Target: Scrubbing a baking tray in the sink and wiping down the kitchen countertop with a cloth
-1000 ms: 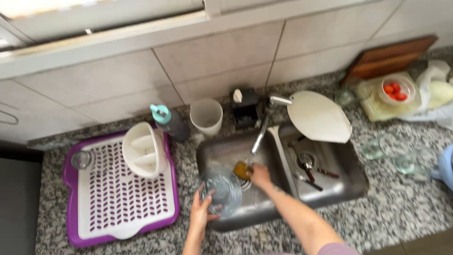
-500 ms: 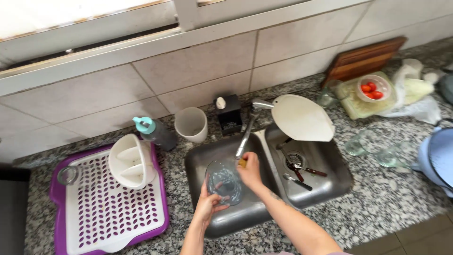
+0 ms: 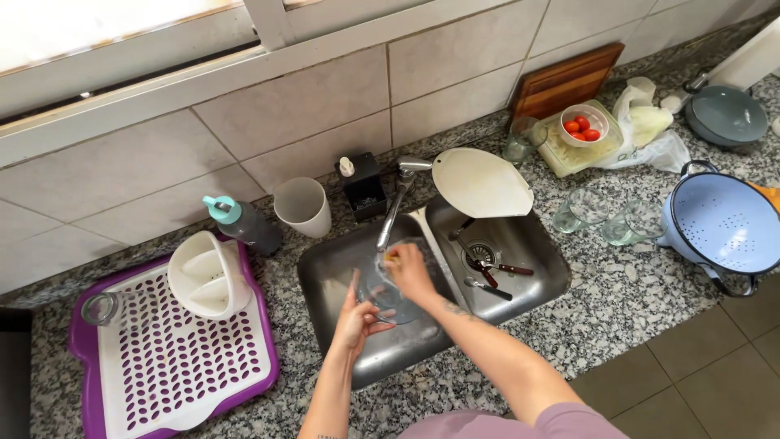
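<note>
The left hand (image 3: 357, 319) cups a clear glass bowl (image 3: 388, 289) from below and from its near side, fingers spread wide against the wet wall, thumb along the rim. The right hand (image 3: 410, 271) is closed on a small yellow sponge (image 3: 392, 257) and presses it inside the bowl, at the far edge. Both forearms reach forward and down into the left basin of the steel sink (image 3: 325, 276), the right one crossing in at a slant from the person's near right side.

The likeliest trouble is a slip. The glass is wet and probably soapy, the left hand only cradles it without closing around it, and the scrubbing push from the right hand goes away from that support. A hard stroke could tip the bowl out of the palm and drop it onto the steel bottom just beneath, where it may chip or crack. The faucet (image 3: 400, 191) hangs just beyond the right hand; lifting the bowl carelessly could knock its rim against the spout.

Right of the hands, in the other basin, lie a knife and other cutlery (image 3: 487, 272), and a pale round plate (image 3: 481, 183) leans over the far corner. To the left, on the tabletop (image 3: 617, 301), sits a purple drying rack (image 3: 175, 366).
</note>
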